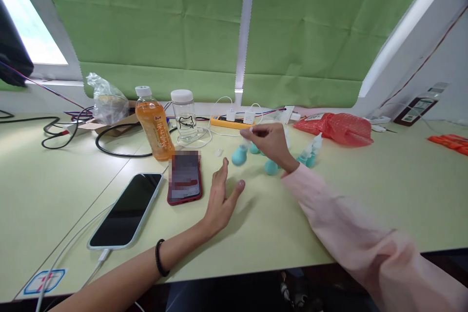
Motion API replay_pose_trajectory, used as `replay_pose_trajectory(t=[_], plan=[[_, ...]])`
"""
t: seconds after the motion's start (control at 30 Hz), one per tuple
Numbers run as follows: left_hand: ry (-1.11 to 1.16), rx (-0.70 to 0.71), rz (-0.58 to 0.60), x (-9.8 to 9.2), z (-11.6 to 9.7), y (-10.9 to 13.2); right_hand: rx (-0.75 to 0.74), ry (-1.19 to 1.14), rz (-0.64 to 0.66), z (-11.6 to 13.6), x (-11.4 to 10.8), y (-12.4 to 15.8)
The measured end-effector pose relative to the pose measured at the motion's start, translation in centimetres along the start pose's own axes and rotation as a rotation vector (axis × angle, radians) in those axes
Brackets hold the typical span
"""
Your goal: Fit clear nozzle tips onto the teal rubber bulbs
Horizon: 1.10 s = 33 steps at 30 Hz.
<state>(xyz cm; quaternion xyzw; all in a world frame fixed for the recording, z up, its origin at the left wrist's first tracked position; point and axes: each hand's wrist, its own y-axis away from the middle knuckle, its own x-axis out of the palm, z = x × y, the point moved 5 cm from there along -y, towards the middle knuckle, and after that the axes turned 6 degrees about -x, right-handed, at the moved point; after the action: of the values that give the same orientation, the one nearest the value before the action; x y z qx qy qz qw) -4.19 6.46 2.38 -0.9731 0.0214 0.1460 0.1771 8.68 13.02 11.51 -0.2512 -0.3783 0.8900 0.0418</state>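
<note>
the pale green tabletop is lying under both my hands, and a green blind is hanging well beyond them. a black-screened phone on a white cable is lying to the left of my left hand. a red plastic bag is sitting beyond and to the right of my right hand. an orange drink bottle and a clear jar with a white lid are standing beyond my left hand, and a red phone is lying just beside that hand's fingertips on the left.

my left hand is resting on the tabletop with fingers loosely spread, gripping nothing. my right hand, in a pink sleeve, is hovering above the tabletop with thumb and fingers pressed together, pinching a small pale piece; i cannot tell what it is. a teal bulb is sitting just below those fingertips, between my two hands, and a second teal bulb is lying under my right wrist. small teal bottles are standing just right of that hand. a tiny clear cap is lying just beyond my left fingertips.
</note>
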Motion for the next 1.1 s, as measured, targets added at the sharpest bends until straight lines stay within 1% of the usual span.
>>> replay_pose_trajectory(t=[0.03,0.1,0.2,0.3,0.4,0.47,0.5,0.57,0.6,0.63,0.67,0.73,0.77,0.8,0.83,0.93,1.0,1.1], plan=[[-0.013,0.015,0.0,0.1,0.1,0.1,-0.06,0.086,-0.025,-0.1,0.2,-1.1],[-0.069,0.066,0.059,0.5,0.0,0.2,-0.087,0.27,-0.007,-0.9,1.4,-2.8],[-0.193,0.127,0.203,1.5,-0.1,0.5,0.0,0.533,0.115,-3.3,4.0,-3.8],[-0.291,0.138,0.26,2.0,0.0,0.7,0.068,0.601,0.179,-5.2,5.7,-3.8],[-0.347,0.139,0.285,2.3,0.2,0.8,0.103,0.621,0.184,-6.0,5.9,-3.6],[-0.376,0.148,0.306,2.4,0.2,0.9,0.106,0.638,0.165,-5.6,5.5,-3.3],[-0.391,0.159,0.318,2.5,0.1,0.9,0.082,0.642,0.156,-5.2,5.3,-3.0],[-0.425,0.187,0.338,2.7,-0.1,1.0,-0.041,0.63,0.181,-3.8,5.5,-2.1],[-0.442,0.202,0.346,2.7,-0.2,1.0,-0.138,0.615,0.236,-3.1,6.0,-1.5],[-0.458,0.218,0.357,2.8,-0.3,1.1,-0.241,0.603,0.32,-2.4,6.7,-0.8],[-0.474,0.234,0.368,2.8,-0.4,1.2,-0.333,0.6,0.43,-1.9,7.6,0.1],[-0.499,0.27,0.391,2.9,-0.6,1.4,-0.454,0.645,0.645,-1.6,9.3,1.7],[-0.511,0.29,0.402,3.0,-0.7,1.5,-0.478,0.696,0.723,-1.7,10.1,2.3],[-0.524,0.308,0.412,3.0,-0.8,1.6,-0.484,0.754,0.768,-1.8,10.7,2.6],[-0.535,0.323,0.418,3.0,-0.8,1.7,-0.48,0.807,0.784,-2.0,11.3,2.8],[-0.55,0.349,0.422,3.1,-1.0,1.7,-0.427,0.922,0.737,-2.3,12.9,2.5],[-0.539,0.358,0.418,3.1,-1.1,1.7,-0.39,0.948,0.719,-2.4,14.0,2.2],[-0.526,0.365,0.418,3.0,-1.2,1.6,-0.364,0.946,0.757,-2.7,15.4,1.8]])
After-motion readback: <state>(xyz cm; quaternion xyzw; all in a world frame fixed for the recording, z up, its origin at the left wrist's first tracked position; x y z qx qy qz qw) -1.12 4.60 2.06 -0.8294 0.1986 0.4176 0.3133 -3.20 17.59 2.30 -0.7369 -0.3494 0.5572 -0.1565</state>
